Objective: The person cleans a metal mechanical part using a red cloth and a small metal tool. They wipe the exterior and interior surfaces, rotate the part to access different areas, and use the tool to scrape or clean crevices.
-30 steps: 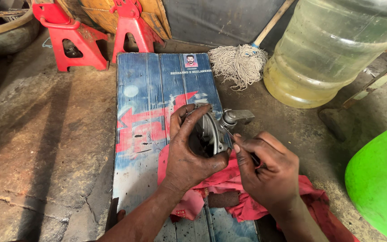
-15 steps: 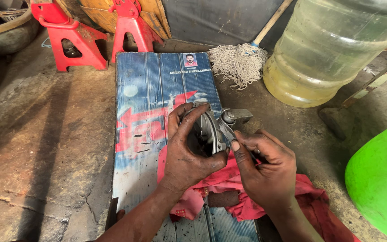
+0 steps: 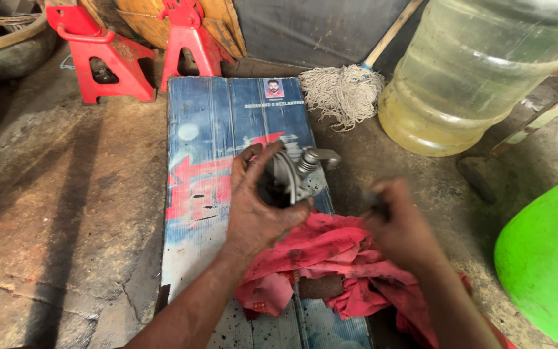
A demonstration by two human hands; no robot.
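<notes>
My left hand grips a grey metal machine part with a round dark opening and a short lever sticking out to the right. It holds the part upright over a blue printed board. My right hand is blurred, to the right of the part and apart from it, fingers curled around something small and dark that I cannot make out. A crumpled red rag lies under both hands on the board.
Two red jack stands stand at the back left. A mop head lies behind the board. A large clear jug with yellowish liquid stands at the back right, and a green plastic object fills the right edge.
My right hand has pulled away from the metal part, moving right and down. The left hand has kept its hold on the part.
</notes>
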